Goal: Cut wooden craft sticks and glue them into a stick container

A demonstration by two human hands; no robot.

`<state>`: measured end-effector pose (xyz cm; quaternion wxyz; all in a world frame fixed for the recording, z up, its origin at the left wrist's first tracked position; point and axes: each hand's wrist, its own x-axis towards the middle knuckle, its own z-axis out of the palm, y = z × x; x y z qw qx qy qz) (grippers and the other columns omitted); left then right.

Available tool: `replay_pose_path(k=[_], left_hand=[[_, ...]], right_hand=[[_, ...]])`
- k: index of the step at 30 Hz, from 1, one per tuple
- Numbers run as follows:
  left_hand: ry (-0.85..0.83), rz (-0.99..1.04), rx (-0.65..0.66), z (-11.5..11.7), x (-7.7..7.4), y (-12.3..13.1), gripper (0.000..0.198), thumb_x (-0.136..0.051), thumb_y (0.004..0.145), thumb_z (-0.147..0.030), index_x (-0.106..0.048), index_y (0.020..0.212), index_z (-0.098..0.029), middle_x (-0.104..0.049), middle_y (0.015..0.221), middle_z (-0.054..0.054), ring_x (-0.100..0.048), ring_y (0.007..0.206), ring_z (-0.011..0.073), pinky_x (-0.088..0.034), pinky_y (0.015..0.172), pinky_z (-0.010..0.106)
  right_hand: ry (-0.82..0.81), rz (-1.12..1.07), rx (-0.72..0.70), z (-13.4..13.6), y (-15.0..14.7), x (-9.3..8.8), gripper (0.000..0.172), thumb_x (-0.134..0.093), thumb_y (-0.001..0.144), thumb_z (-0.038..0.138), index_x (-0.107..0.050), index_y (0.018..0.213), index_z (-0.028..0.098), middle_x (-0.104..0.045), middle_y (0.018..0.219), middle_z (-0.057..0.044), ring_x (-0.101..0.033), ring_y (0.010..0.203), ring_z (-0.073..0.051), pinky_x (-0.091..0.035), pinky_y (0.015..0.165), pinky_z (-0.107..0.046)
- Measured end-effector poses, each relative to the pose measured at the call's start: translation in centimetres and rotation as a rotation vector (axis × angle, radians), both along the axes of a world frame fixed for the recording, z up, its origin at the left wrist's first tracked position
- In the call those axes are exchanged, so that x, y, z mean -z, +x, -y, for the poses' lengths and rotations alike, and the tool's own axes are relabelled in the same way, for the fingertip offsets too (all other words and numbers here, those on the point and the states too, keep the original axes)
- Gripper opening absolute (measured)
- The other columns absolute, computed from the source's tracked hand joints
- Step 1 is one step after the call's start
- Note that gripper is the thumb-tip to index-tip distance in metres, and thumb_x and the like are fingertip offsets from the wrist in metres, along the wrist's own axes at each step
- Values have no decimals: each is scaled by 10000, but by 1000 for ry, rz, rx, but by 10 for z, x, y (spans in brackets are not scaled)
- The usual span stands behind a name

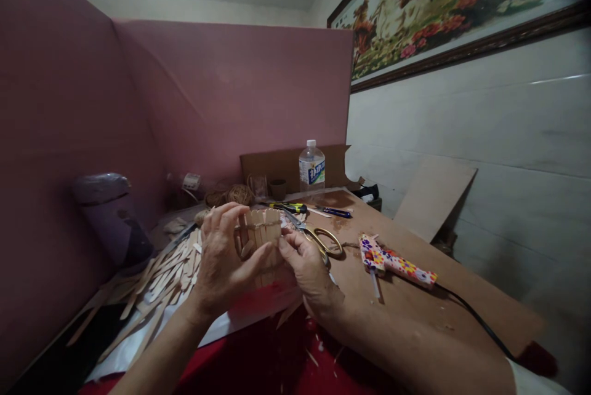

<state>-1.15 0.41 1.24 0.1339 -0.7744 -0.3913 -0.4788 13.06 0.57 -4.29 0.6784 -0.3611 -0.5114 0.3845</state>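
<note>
The left hand (221, 256) curls its grip around a small wooden-stick piece (265, 226) — thumb across the front — while the right hand's (310, 267) nearly closed grip pinches its right edge, beside gold-handled scissors (308, 231) on the surface (471, 281).

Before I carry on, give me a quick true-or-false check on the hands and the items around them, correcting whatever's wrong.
1. The left grip and the right grip both touch the wooden-stick piece. True.
2. The gold-handled scissors are held in the right grip. False: they lie loose, to the right of the wooden-stick piece.
3. The flower-patterned glue gun lies to the right of the gold-handled scissors. True.
4. The clear bottle lies on its side, uncapped. False: it stands upright, with a white cap on.
5. The loose sticks are piled to the left of the wooden-stick piece. True.
</note>
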Motion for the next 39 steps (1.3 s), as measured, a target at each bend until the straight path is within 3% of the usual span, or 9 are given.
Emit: replay_pose_path(k=[7, 18, 25, 31, 36, 39], left_hand=[[4, -10, -44, -1, 1, 1, 446, -633, 737, -295, -427, 1126, -222, -494, 1164, 86, -449, 1087, 274, -357, 943, 444], [-4, -10, -42, -2, 1, 1, 386, -589, 785, -270, -424, 1132, -225, -492, 1118, 77, -444, 1048, 260, -358, 921, 434], [25, -3, -94, -3, 2, 4, 443, -653, 737, -310, -437, 1110, -206, -513, 1110, 87, -455, 1034, 267, -366, 908, 434], [4, 33, -159, 1, 3, 7, 414, -642, 738, -312, -449, 1088, -205, -526, 1087, 84, -463, 1013, 271, -366, 882, 432], [-13, 48, -168, 0, 4, 6, 417, -646, 726, -320, -454, 1081, -214, -526, 1078, 76, -467, 997, 267, -368, 872, 425], [-15, 63, -153, 0, 4, 6, 426, -650, 716, -333, -457, 1077, -216, -524, 1073, 72, -470, 994, 265, -368, 875, 427]], right_hand=[[-29, 9, 0, 1, 0, 1, 333, -627, 746, 529, -632, 720, 197, -676, 887, -57, -602, 924, -232, -493, 768, -331], [-45, 29, -58, 4, 1, -3, 321, -602, 753, 494, -596, 697, 178, -606, 1136, -101, -540, 1058, -251, -467, 839, -348], [-25, 38, 27, 6, -1, -2, 304, -641, 734, 488, -612, 658, 195, -644, 1044, -70, -565, 998, -232, -473, 804, -322], [-46, 28, -13, 9, 1, -6, 313, -654, 725, 482, -580, 649, 188, -632, 1047, -66, -568, 953, -215, -466, 759, -287], [-81, -3, -50, 14, 1, -9, 293, -673, 702, 465, -561, 662, 197, -623, 920, -34, -569, 842, -190, -471, 673, -263], [-92, 6, -91, 17, 1, -12, 275, -660, 711, 439, -549, 667, 191, -583, 1004, -34, -566, 770, -159, -477, 652, -263]])
